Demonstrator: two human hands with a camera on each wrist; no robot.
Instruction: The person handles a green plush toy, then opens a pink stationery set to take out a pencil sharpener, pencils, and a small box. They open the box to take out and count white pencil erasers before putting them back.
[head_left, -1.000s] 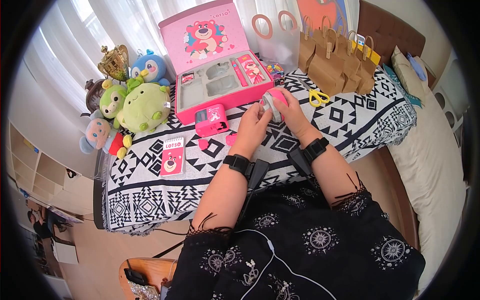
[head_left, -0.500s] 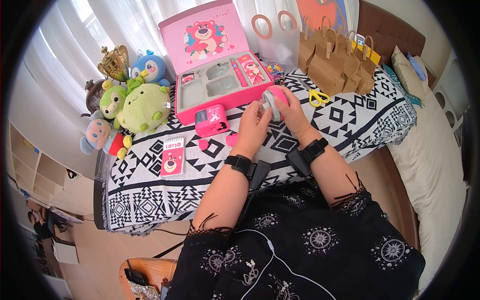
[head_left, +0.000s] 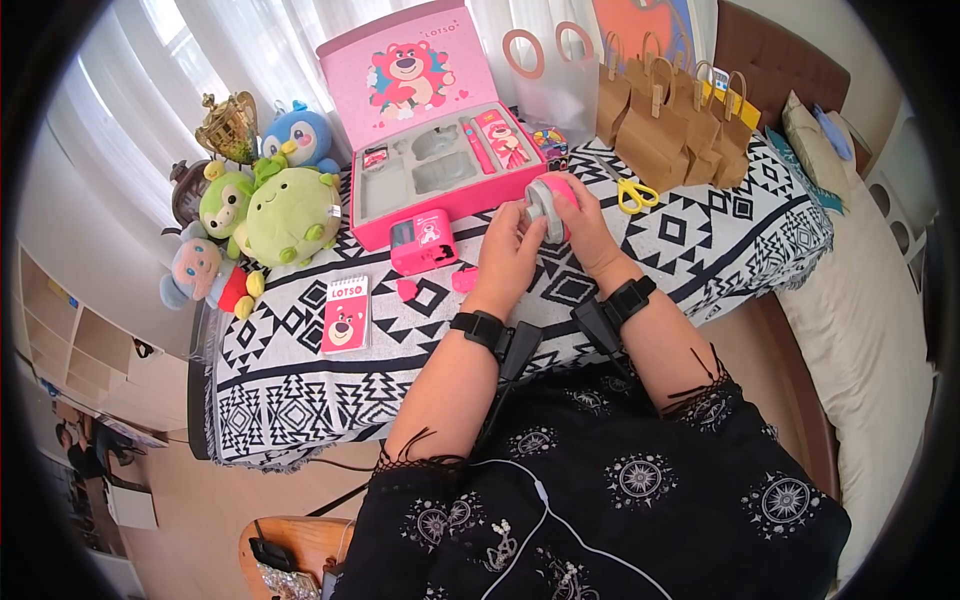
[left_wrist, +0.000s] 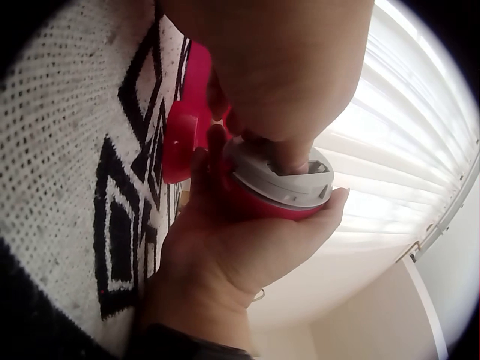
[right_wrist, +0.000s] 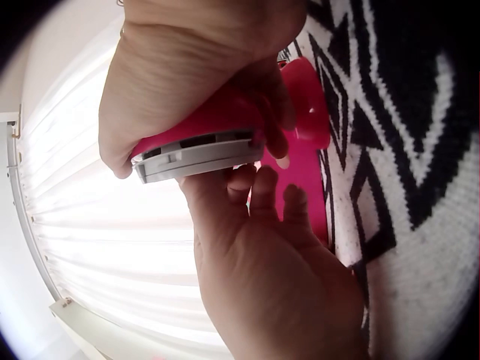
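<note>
My right hand [head_left: 592, 235] grips the pink shell of a round pink-and-grey plastic gadget [head_left: 548, 208], its thumb along the rim. My left hand [head_left: 508, 258] works at the grey side, with the thumb pressed against the grey face [left_wrist: 277, 180] and the other fingers curled; they partly hide that face. The right wrist view shows slots along the seam between the pink shell [right_wrist: 202, 124] and grey part. On the patterned cloth nearby stand a boxy pink device [head_left: 423, 242] with a dark window and two small pink pieces, one [head_left: 406, 289] left of the other [head_left: 464, 279].
Behind the hands lies an open pink gift box [head_left: 430, 215] with a moulded tray. A notepad [head_left: 346, 315] and plush toys [head_left: 292, 215] are on the left. Yellow-handled scissors [head_left: 637, 196], paper bags [head_left: 655, 140] and a translucent bag [head_left: 556, 100] are on the right.
The gadget has turned slightly in the hands, so more of its grey face shows. The left hand has shifted a little to the right. The things on the cloth have stayed put.
</note>
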